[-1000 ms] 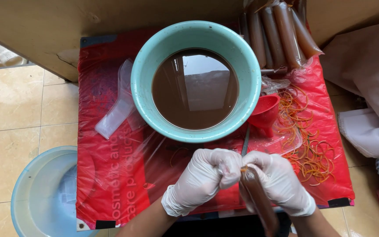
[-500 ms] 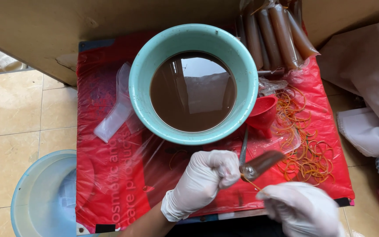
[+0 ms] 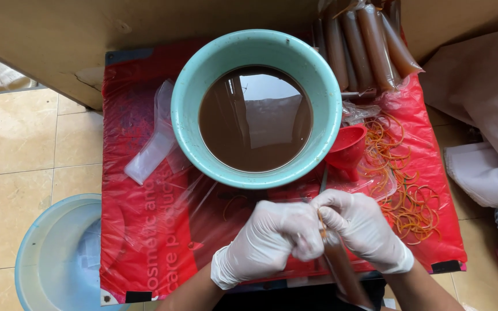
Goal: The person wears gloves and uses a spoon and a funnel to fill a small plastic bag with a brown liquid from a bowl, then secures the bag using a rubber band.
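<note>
Tiled floor (image 3: 24,144) on the left, and you've got a red plastic sheet (image 3: 139,242) spread over the low desk with everything on it. The big teal basin (image 3: 191,144) of brown liquid sits in the middle, a red funnel (image 3: 347,147) touching its right side, and orange rubber bands (image 3: 410,201) scattered just past that. Filled brown tubes (image 3: 370,43) are stacked at the top right, empty clear bags (image 3: 157,138) on the left. Your gloved left hand (image 3: 272,239) and right hand (image 3: 361,227) meet right below the basin, fingers pressed together, pinching the neck of a long filled bag (image 3: 344,270) of brown liquid that hangs down toward you.
</note>
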